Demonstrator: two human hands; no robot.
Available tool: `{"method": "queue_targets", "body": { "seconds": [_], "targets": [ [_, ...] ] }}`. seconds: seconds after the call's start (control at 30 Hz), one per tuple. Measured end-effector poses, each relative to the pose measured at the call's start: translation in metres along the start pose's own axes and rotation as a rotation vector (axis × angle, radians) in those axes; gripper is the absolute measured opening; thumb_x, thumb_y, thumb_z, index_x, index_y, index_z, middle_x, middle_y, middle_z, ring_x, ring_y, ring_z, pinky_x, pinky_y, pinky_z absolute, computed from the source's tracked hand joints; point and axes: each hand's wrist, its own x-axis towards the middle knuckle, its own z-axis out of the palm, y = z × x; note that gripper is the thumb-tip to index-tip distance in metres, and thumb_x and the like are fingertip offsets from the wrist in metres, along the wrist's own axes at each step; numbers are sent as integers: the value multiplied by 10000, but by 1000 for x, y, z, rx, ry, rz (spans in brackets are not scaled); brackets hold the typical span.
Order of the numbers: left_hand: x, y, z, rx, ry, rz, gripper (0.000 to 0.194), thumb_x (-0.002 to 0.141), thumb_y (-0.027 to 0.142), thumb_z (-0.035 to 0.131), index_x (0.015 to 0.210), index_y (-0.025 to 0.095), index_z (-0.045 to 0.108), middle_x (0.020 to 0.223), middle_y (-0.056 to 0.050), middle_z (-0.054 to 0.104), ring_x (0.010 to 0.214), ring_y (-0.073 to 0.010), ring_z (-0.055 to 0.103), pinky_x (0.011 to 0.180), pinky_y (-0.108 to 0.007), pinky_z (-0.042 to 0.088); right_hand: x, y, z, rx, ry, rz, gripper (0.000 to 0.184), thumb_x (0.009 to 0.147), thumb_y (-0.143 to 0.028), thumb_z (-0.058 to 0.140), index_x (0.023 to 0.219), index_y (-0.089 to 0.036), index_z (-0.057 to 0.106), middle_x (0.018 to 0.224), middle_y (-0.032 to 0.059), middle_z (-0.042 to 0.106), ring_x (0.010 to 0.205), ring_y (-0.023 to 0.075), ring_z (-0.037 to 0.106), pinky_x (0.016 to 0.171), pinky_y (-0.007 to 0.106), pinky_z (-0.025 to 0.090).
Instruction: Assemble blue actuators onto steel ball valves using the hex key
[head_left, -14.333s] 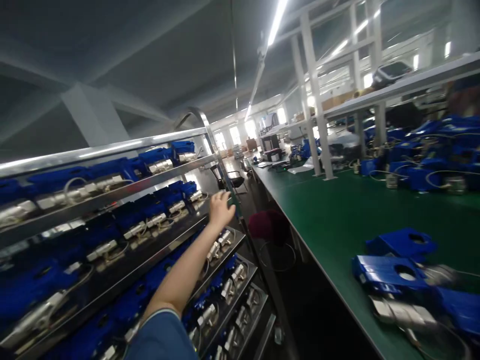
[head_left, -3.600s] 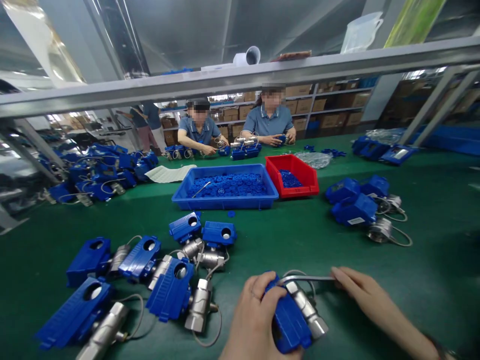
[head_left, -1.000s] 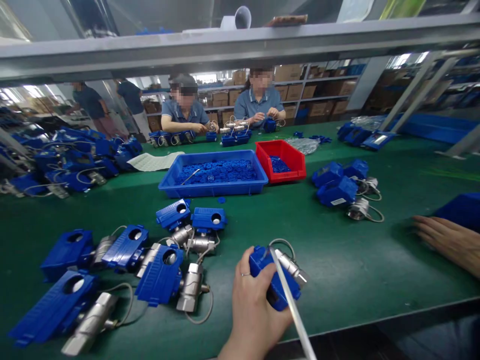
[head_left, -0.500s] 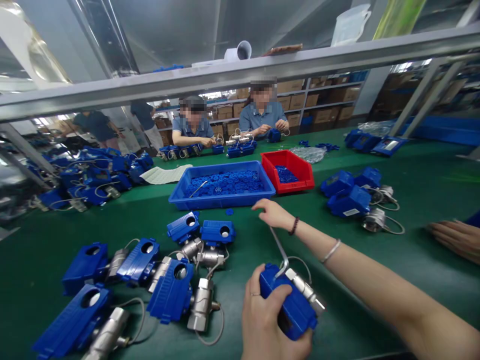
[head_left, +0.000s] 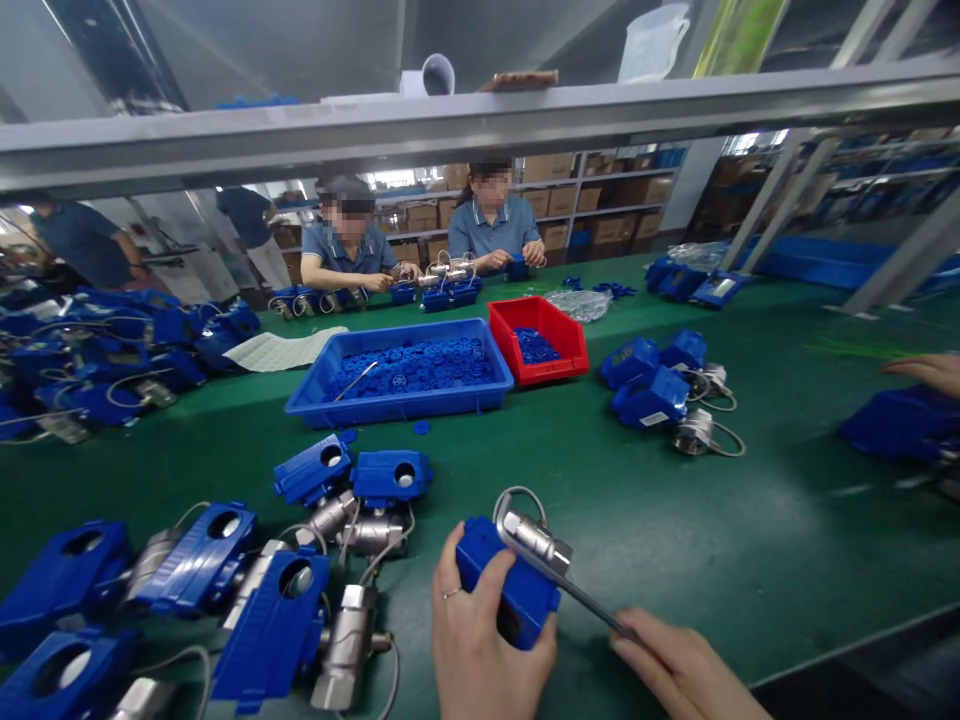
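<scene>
Low in the middle of the head view, my left hand (head_left: pixel 484 640) wraps round a blue motorized valve (head_left: pixel 536 590), thumb on top and a ring on one finger. Its metal ball-valve body (head_left: pixel 536 538) and looped grey cable face up and right. My right hand (head_left: pixel 679 662) is closed on the long arm of an L-shaped hex key (head_left: pixel 585 602). The bent end of the key reaches the upper edge of the blue housing; its tip is hidden there. Left of my hands lie several similar blue valves (head_left: pixel 274 615) with round openings in their housings.
Beyond stand a blue tray (head_left: pixel 405 408) of small blue parts and a red bin (head_left: pixel 551 372). Several blue valves (head_left: pixel 651 398) lie to the right. A co-worker's hand (head_left: pixel 930 372) is over a blue unit at far right. Two people sit opposite, beneath a metal beam (head_left: pixel 450 135).
My right hand has swung the hex key from the valve's far side round to its near right side. The view has turned right. The co-worker's hand at right now has a blue unit below it.
</scene>
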Motion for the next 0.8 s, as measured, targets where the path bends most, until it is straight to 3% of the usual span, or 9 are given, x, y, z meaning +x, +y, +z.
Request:
{"method": "queue_targets", "body": {
  "seconds": [0.1, 0.2, 0.3, 0.4, 0.57, 0.7, 0.8],
  "targets": [
    [1, -10, -8, -67, -112, 15, 549, 549, 117, 731, 1063, 260, 600, 1394, -116, 325, 1199, -343, 473, 931, -532, 479, 37, 7, -17, -11, 2, 60, 414, 941, -503, 335, 798, -209, 589, 777, 41, 657, 722, 194, 629, 639, 257, 501],
    [4, -27, -21, -163, -305, 103, 649, 495, 128, 777, 1088, 284, 566, 1420, -113, 287, 1229, -340, 462, 948, -510, 474, 73, 18, -39, -83, -48, 131, 434, 923, -519, 311, 840, -197, 590, 854, 69, 662, 807, 228, 625, 707, 305, 493],
    [7, -40, -32, -201, -434, 185, 851, 409, 156, 847, 1164, 294, 481, 1416, -144, 308, 1228, -370, 472, 924, -525, 486, 91, 28, -48, -199, -79, 163, 440, 918, -510, 304, 947, -195, 611, 957, 98, 669, 866, 260, 626, 778, 358, 478],
    [6, -41, -35, -185, -388, 184, 959, 359, 163, 871, 1187, 282, 401, 1392, -183, 363, 1207, -393, 497, 894, -541, 497, 96, 33, -46, -311, -60, 81, 375, 917, -451, 332, 949, -190, 600, 953, 110, 650, 846, 255, 609, 761, 369, 471],
    [-6, -45, -28, -185, -337, 170, 994, 341, 211, 882, 1191, 265, 369, 1417, -205, 372, 1215, -368, 505, 887, -473, 512, 107, 26, -47, -391, -84, 7, 248, 916, -377, 404, 836, -188, 543, 831, 71, 583, 745, 213, 560, 679, 333, 450],
    [-12, -59, -21, -199, -327, 223, 886, 377, 388, 895, 1117, 248, 430, 1432, -207, 357, 1216, -357, 506, 885, -432, 513, 124, 20, -54, -409, -199, 1, 146, 904, -283, 462, 867, -184, 562, 799, 50, 567, 701, 193, 547, 647, 311, 448],
    [-13, -63, -20, -186, -359, 234, 762, 459, 420, 865, 1082, 244, 463, 1423, -195, 359, 1219, -346, 504, 892, -422, 507, 137, 21, -53, -375, -204, -63, 193, 870, -275, 574, 1033, -174, 592, 947, 75, 593, 868, 223, 574, 785, 354, 480]
  ]
}}
